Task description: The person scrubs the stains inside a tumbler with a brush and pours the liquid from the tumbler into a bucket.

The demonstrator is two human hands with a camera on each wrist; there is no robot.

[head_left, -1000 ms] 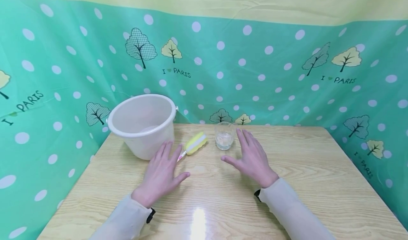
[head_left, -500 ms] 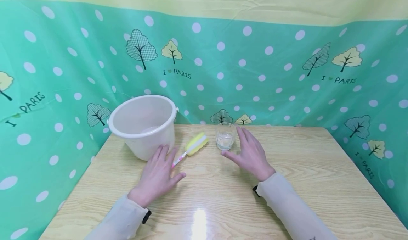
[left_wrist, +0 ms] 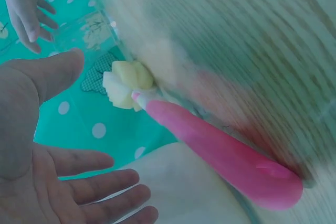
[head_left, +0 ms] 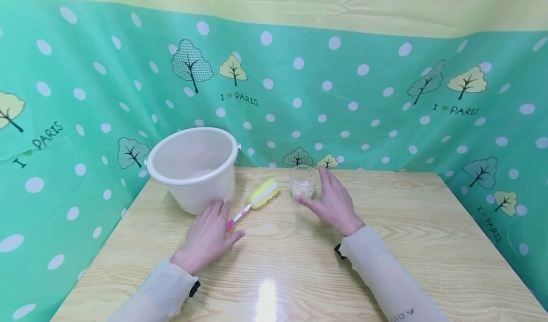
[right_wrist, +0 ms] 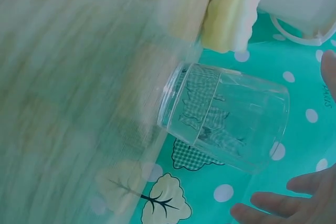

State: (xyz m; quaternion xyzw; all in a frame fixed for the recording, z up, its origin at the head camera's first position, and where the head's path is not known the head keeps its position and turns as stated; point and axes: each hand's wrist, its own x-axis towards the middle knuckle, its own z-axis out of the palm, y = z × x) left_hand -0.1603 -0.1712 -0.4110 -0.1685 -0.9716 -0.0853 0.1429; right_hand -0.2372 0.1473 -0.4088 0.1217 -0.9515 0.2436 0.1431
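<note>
A glass cup (head_left: 303, 181) with some clear liquid in its bottom stands upright near the table's back edge. My right hand (head_left: 335, 206) is just right of it, thumb spread and fingers extended; a gap shows between the fingers and the cup in the right wrist view. Left of the cup lies a sponge bottle brush (head_left: 263, 193), yellow and white, with a pink handle (left_wrist: 226, 156). Beside that handle my left hand (head_left: 206, 236) hovers with its fingers spread, holding nothing. The hand covers the handle's end in the head view.
A white bucket (head_left: 192, 191) stands at the back left, just beyond the left hand. Green dotted cloth (head_left: 295, 89) hangs behind and along both sides of the wood-grain table (head_left: 385, 208).
My left hand has drifted a little left and back toward me, uncovering more of the brush handle. The right hand has edged slightly left, closer around the glass cup.
</note>
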